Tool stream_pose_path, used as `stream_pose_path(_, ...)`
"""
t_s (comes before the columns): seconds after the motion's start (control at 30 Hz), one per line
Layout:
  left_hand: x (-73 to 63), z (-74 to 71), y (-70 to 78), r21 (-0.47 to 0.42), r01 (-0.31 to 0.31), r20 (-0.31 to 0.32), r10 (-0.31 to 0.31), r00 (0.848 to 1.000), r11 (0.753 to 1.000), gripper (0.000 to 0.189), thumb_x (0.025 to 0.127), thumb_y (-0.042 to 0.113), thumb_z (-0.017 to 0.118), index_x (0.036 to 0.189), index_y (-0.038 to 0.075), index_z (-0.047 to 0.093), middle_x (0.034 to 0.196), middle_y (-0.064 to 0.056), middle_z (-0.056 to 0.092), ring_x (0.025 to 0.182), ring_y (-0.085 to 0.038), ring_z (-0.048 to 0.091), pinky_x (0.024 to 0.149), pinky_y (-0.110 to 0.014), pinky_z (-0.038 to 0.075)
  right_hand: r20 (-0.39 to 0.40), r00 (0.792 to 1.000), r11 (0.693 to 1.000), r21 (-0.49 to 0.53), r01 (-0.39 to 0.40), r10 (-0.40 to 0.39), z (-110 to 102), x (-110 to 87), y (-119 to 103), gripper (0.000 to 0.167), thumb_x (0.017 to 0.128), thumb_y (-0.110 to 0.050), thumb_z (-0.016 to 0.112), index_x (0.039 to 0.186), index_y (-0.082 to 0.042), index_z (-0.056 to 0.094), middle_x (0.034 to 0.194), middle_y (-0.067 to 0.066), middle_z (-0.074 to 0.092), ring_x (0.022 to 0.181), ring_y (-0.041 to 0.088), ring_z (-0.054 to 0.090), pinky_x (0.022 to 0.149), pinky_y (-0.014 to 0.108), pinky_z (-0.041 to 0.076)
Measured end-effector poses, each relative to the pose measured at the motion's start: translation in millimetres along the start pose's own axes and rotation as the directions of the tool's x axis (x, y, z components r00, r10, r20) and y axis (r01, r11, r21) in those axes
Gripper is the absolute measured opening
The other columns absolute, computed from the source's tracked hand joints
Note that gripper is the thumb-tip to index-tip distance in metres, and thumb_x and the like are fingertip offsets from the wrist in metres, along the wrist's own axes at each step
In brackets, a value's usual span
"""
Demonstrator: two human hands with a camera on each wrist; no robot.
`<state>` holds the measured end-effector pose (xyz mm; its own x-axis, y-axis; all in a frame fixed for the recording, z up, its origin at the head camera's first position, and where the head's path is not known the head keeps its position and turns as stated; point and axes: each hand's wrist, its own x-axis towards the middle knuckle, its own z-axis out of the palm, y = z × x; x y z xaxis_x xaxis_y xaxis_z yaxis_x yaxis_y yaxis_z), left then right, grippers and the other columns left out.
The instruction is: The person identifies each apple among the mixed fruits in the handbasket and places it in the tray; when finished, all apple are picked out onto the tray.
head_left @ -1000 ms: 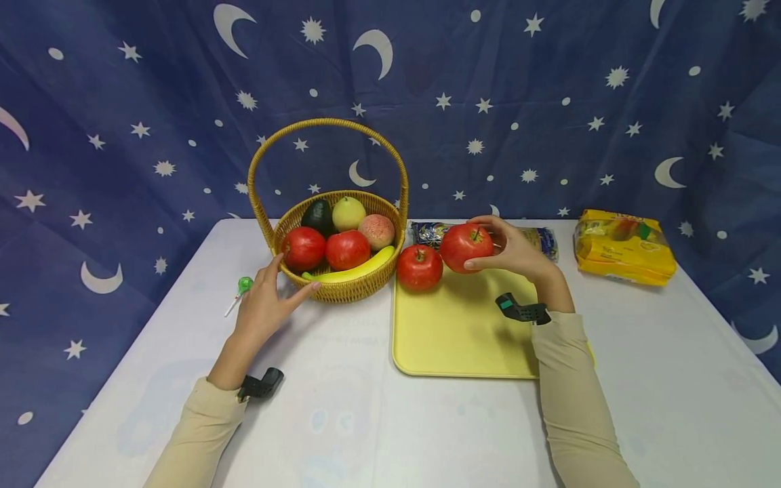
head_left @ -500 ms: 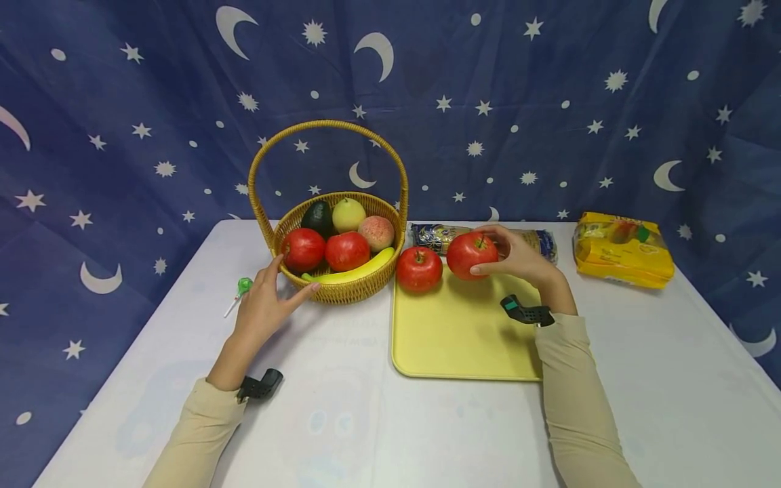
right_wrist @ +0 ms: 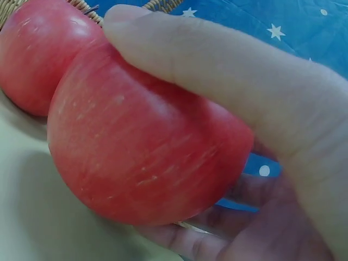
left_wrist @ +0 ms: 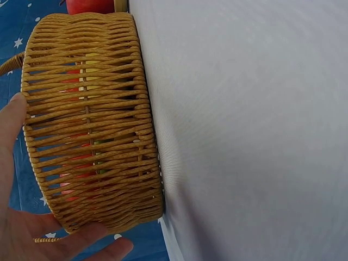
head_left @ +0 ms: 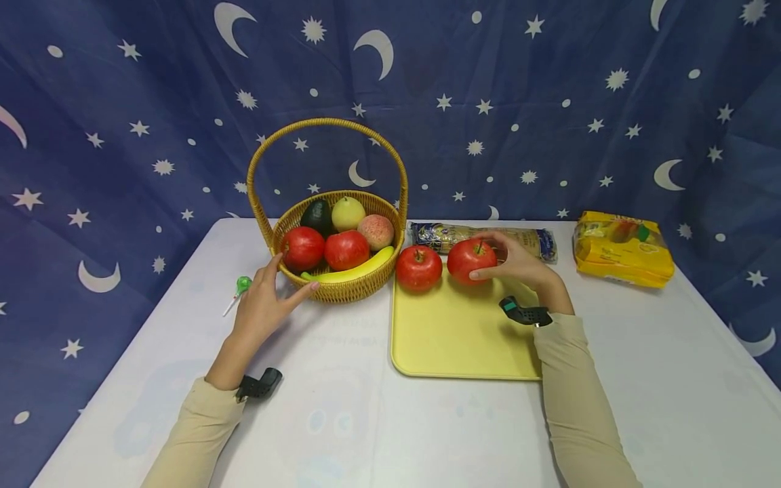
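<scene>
My right hand (head_left: 518, 263) grips a large red apple (head_left: 470, 261), thumb on the near side and fingers behind it. The apple is low over the back of a yellow tray (head_left: 454, 339), just right of a second red apple (head_left: 418, 268). At the left, my left hand (head_left: 259, 305) rests with spread thumb and fingers against a wicker basket (head_left: 350, 293). In the left wrist view, its thumb is at the rim of the basket (left_wrist: 89, 125). The basket holds two red fruits, a banana (head_left: 354, 269), a peach (head_left: 376, 232), a yellow-green pear (head_left: 348, 213) and an avocado (head_left: 317, 217).
Behind the tray lies a long clear-and-blue packet (head_left: 445, 235). A yellow package (head_left: 622, 248) sits at the back right. Left of the basket is a green lollipop (head_left: 243, 285). A blue star-patterned cloth (head_left: 427, 115) hangs behind the white table (head_left: 342, 440).
My right hand has lowered the red apple toward the tray and shifted it slightly right, opening a small gap from the other apple. My left hand stays at the basket.
</scene>
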<state>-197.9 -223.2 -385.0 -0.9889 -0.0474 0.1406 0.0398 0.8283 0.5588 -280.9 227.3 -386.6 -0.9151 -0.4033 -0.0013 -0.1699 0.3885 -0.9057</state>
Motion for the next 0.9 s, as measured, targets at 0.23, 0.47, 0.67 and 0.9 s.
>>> stream_pose_path(0.23,-0.1,0.1,-0.3,-0.001,0.001,-0.002,-0.001,1.000,1.000,0.102,0.084,0.064,0.064,0.154,0.004,0.023,0.146,-0.030,0.037,0.128,-0.048,0.043,0.100,-0.064,0.038,0.034,0.999,1.000,0.002,-0.030,0.030,1.9,1.1,4.1,0.078,0.076,-0.012,0.083,0.141,-0.006,0.041,0.139,0.019,0.045,0.126,0.036,0.044,0.100,0.051,0.046)
stream_pose_path(0.47,-0.3,-0.1,0.2,-0.002,0.002,-0.002,-0.002,1.000,1.000,0.102,0.083,0.064,0.064,0.154,0.003,0.023,0.146,-0.030,0.037,0.128,-0.048,0.043,0.100,-0.064,0.038,0.057,0.998,1.000,-0.018,-0.019,0.020,2.6,1.1,4.3,0.080,0.076,-0.012,0.083,0.142,-0.004,0.040,0.139,0.020,0.046,0.125,0.036,0.045,0.101,0.050,0.045)
stream_pose_path(0.67,0.2,0.0,-0.1,-0.002,0.001,0.001,-0.001,1.000,1.000,0.102,0.083,0.065,0.064,0.154,0.004,0.023,0.147,-0.030,0.036,0.130,-0.047,0.041,0.102,-0.064,0.037,0.060,0.998,0.998,-0.057,-0.003,0.006,3.3,1.1,4.6,0.080,0.074,-0.013,0.085,0.141,-0.004,0.042,0.136,0.019,0.048,0.123,0.035,0.046,0.099,0.048,0.047)
stream_pose_path(0.9,-0.1,-0.2,-0.1,0.002,0.004,0.004,-0.004,1.000,1.000,0.102,0.083,0.065,0.063,0.154,0.004,0.022,0.147,-0.030,0.036,0.130,-0.047,0.041,0.101,-0.063,0.037,0.107,0.994,0.999,-0.041,-0.013,0.017,2.7,1.9,5.0,0.077,0.077,-0.012,0.082,0.143,-0.004,0.042,0.140,0.019,0.047,0.128,0.037,0.042,0.103,0.053,0.042)
